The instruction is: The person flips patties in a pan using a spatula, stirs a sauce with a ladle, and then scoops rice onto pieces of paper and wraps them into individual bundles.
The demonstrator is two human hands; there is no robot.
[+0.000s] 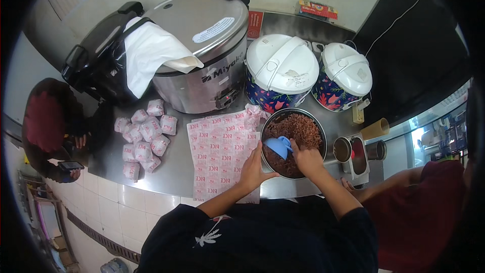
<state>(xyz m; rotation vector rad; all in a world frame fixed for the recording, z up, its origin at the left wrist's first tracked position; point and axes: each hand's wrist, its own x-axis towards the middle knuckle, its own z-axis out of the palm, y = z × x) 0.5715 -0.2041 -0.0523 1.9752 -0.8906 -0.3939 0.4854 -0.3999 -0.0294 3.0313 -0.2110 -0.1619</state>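
A round pot of reddish-brown rice stands on the steel counter before me. My right hand reaches over it and grips the handle of a blue plastic cup, whose bowl rests tilted in the rice. My fingers partly cover the handle. Against the pot's left outer side lies my left hand, fingers straight and thumb spread. Under that wrist and to its left is a stack of printed wrapping paper sheets. A crumpled piece of the same paper touches the stack's far right corner.
Several wrapped bundles are piled left. Behind stand a large Miyako rice cooker with white cloth and two floral lidded cookers. Metal containers sit right. One person's sleeve is close right; another person holds a phone.
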